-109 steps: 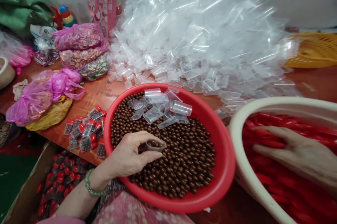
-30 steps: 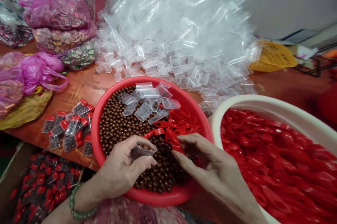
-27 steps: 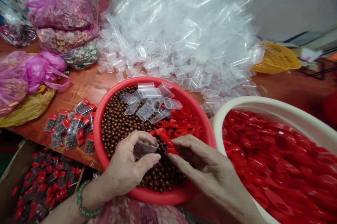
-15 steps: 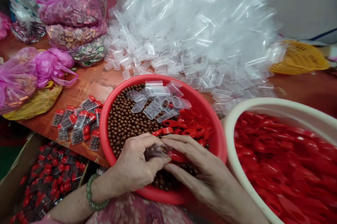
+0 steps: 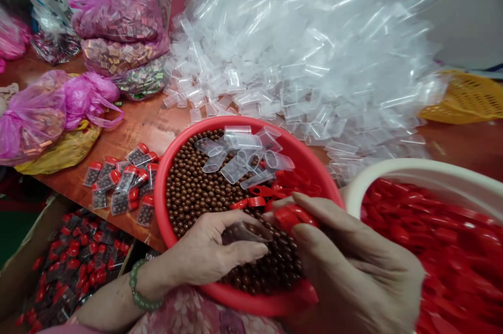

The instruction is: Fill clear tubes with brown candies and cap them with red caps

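My left hand [image 5: 214, 247] grips a clear plastic tube [image 5: 245, 232] between thumb and fingers, low over the brown balls [image 5: 196, 185]. To its right, my right hand [image 5: 349, 255] pinches a glossy red plastic cap [image 5: 293, 216], apart from the tube. Both hands are above a red basin [image 5: 159, 203] that holds the balls. Several empty clear tubes [image 5: 236, 169] lie on the balls at the back of the basin. Beside them are red plastic pieces [image 5: 296, 182], some with ring-shaped ends.
A large heap of clear tubes [image 5: 298, 62] covers the table's back. Filled, red-capped containers [image 5: 126, 179] lie left of the basin; more fill a box [image 5: 82, 255] below. A white tub [image 5: 396, 166] of red pieces stands right. Pink bags [image 5: 118, 17] and a yellow basket [image 5: 467, 96] sit farther off.
My right hand has moved right, away from my left hand, with the red cap. The tube in my left hand has come apart from it. The view has shifted slightly.
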### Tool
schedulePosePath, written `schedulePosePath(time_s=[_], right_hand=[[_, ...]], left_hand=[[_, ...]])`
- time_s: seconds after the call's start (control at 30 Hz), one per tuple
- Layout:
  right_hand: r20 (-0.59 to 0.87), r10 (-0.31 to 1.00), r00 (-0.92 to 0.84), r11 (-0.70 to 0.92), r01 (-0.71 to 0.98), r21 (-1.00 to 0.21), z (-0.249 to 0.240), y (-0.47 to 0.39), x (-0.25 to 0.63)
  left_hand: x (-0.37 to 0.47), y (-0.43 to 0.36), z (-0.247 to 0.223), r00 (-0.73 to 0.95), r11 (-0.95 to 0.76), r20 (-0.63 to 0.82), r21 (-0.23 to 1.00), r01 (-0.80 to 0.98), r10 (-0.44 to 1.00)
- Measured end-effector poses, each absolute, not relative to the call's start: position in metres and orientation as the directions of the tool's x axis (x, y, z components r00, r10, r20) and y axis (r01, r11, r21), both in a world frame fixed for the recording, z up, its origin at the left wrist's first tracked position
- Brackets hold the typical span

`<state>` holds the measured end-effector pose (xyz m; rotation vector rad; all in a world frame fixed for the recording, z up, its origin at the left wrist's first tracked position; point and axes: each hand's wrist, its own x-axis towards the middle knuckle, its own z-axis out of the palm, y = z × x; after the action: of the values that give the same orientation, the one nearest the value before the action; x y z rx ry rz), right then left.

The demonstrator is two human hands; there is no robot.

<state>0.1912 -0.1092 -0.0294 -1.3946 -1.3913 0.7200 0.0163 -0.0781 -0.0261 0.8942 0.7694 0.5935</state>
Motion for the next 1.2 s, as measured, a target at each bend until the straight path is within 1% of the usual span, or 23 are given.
schedulePosePath(time_s=[0.07,0.17,0.23,0.37,0.47,0.53,0.67,0.77,0.83,0.93,1.03,1.1,1.17,1.2], right_hand=[[0.296,0.946,0.13,0.239,0.335,-0.911,-0.026,-0.106,0.182],[0.374,0.926,0.05,0.342,0.307,-0.888,-0.025,-0.102,0.173],[0.39,0.921,0.03,0.362,0.312,-0.879,-0.028,-0.101,0.172],[0.379,0.925,0.008,0.357,0.318,-0.878,-0.033,-0.104,0.175],[0.362,0.931,-0.033,0.354,0.314,-0.881,-0.032,-0.106,0.178],[0.359,0.932,-0.047,0.354,0.326,-0.877,-0.03,-0.107,0.179],[0.324,0.943,-0.078,0.329,0.382,-0.864,-0.023,-0.106,0.182],[0.349,0.93,-0.119,0.364,0.449,-0.816,-0.022,-0.107,0.182],[0.353,0.926,-0.135,0.372,0.489,-0.789,-0.024,-0.109,0.183],[0.318,0.937,-0.147,0.348,0.495,-0.796,-0.027,-0.11,0.187],[0.253,0.947,-0.2,0.319,0.46,-0.828,-0.026,-0.109,0.193],[0.229,0.94,-0.251,0.322,0.439,-0.839,-0.024,-0.107,0.196],[0.274,0.933,-0.231,0.352,0.444,-0.824,-0.023,-0.108,0.197],[0.312,0.929,-0.201,0.371,0.465,-0.804,-0.024,-0.109,0.196]], left_hand=[[0.018,-0.079,-0.027,0.621,0.565,-0.348,0.804,-0.188,0.702],[0.018,-0.079,-0.028,0.623,0.574,-0.328,0.782,-0.243,0.71],[0.018,-0.079,-0.028,0.617,0.559,-0.311,0.788,-0.257,0.722],[0.016,-0.079,-0.027,0.614,0.53,-0.302,0.816,-0.229,0.73],[0.014,-0.079,-0.027,0.608,0.449,-0.259,0.875,-0.182,0.75],[0.012,-0.079,-0.027,0.606,0.409,-0.257,0.904,-0.123,0.752],[0.012,-0.079,-0.03,0.627,0.399,-0.275,0.915,-0.062,0.729],[0.013,-0.079,-0.032,0.644,0.419,-0.285,0.906,-0.06,0.71],[0.013,-0.079,-0.032,0.632,0.389,-0.285,0.921,-0.029,0.721],[0.013,-0.079,-0.029,0.601,0.274,-0.294,0.953,0.127,0.743],[0.012,-0.078,-0.025,0.604,0.167,-0.307,0.946,0.279,0.735],[0.012,-0.077,-0.023,0.628,0.14,-0.292,0.95,0.28,0.721],[0.013,-0.076,-0.023,0.641,0.178,-0.278,0.96,0.217,0.715],[0.014,-0.076,-0.024,0.645,0.224,-0.282,0.959,0.172,0.71]])
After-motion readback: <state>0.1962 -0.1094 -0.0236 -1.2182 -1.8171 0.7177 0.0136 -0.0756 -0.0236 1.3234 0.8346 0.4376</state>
